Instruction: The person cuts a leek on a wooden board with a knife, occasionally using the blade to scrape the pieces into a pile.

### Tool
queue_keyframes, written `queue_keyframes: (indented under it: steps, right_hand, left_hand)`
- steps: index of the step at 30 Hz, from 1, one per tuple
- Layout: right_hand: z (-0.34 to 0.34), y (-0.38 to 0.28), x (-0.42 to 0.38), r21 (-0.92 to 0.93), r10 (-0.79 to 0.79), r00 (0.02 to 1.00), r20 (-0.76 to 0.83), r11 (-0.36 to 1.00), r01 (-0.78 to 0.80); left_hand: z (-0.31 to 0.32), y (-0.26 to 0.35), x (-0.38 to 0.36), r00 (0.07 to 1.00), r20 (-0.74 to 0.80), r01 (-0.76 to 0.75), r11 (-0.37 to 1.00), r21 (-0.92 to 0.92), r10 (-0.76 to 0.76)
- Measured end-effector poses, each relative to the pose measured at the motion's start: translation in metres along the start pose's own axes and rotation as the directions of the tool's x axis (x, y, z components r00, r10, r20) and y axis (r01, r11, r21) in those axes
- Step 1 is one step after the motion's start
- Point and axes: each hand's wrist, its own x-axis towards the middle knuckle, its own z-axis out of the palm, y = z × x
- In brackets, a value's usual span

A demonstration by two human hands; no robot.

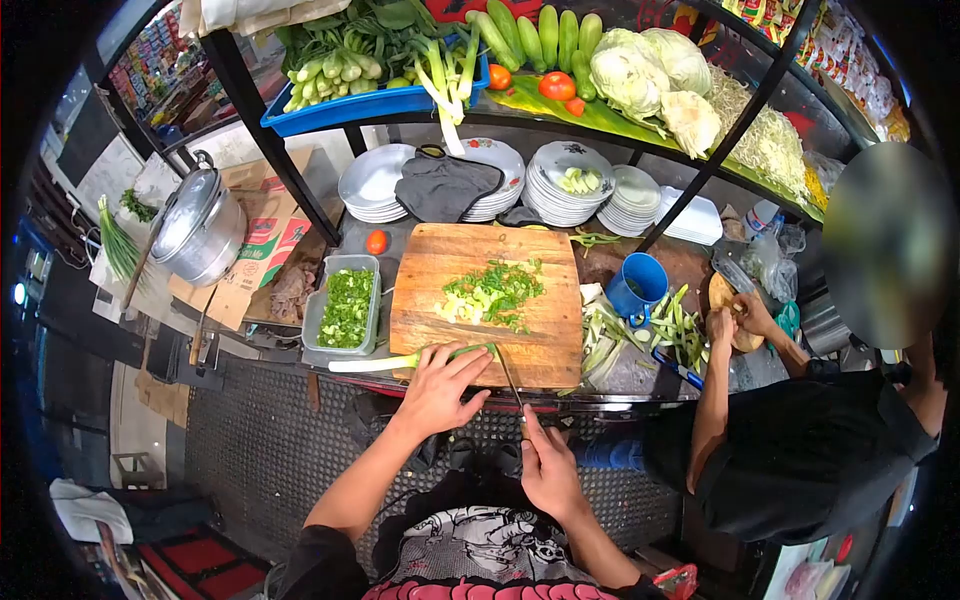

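My left hand [442,390] presses a long leek or spring onion stalk [375,365] against the front of a wooden cutting board [485,364]; its white end sticks out to the left. A knife [509,374] is in my right hand [545,462], its blade at the green end of the stalk, close to my left fingertips. Chopped green and pale pieces [495,293] lie in a pile on the middle of the board. Left of the board, a clear plastic container [374,310] holds chopped greens [347,308]. A small tomato [377,242] sits behind it.
Stacked plates [373,182] and bowls [541,195] stand behind the board, below a shelf of vegetables. A blue mug [637,284] and leafy scraps [607,341] lie to the right. A co-worker [790,450] works at a round board there. A metal pot [205,230] stands left.
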Motion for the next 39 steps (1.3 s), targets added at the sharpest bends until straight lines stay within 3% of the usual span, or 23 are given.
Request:
queue_keyframes:
  steps: [9,12,15,26,34,39]
  right_hand:
    - [0.011,0.002,0.003,-0.086,0.038,0.999,0.033,0.996,-0.035]
    - [0.014,0.005,0.002,-0.126,-0.076,0.997,0.034,0.989,0.08]
    - [0.014,0.0,0.003,-0.154,-0.001,0.997,0.073,0.988,0.012]
    - [0.025,0.009,0.005,-0.162,-0.041,0.999,0.016,0.986,0.043]
    - [0.027,-0.017,0.017,-0.247,0.103,0.993,0.051,0.965,-0.087]
    - [0.033,-0.012,0.022,-0.292,0.015,0.999,0.028,0.956,-0.006]
  left_hand:
    - [-0.004,-0.002,0.006,0.999,0.046,-0.004,1.0,0.005,0.004]
    - [-0.004,-0.006,0.007,0.998,0.057,-0.028,1.0,0.007,0.027]
    - [-0.006,-0.006,0.008,0.996,0.08,-0.03,0.999,0.013,0.029]
    - [0.0,-0.013,0.007,0.996,0.057,-0.068,0.996,0.053,0.065]
    - [-0.004,-0.009,0.007,0.995,0.068,-0.074,0.994,0.085,0.068]
    - [-0.004,-0.01,0.007,0.995,0.062,-0.08,0.994,0.071,0.076]
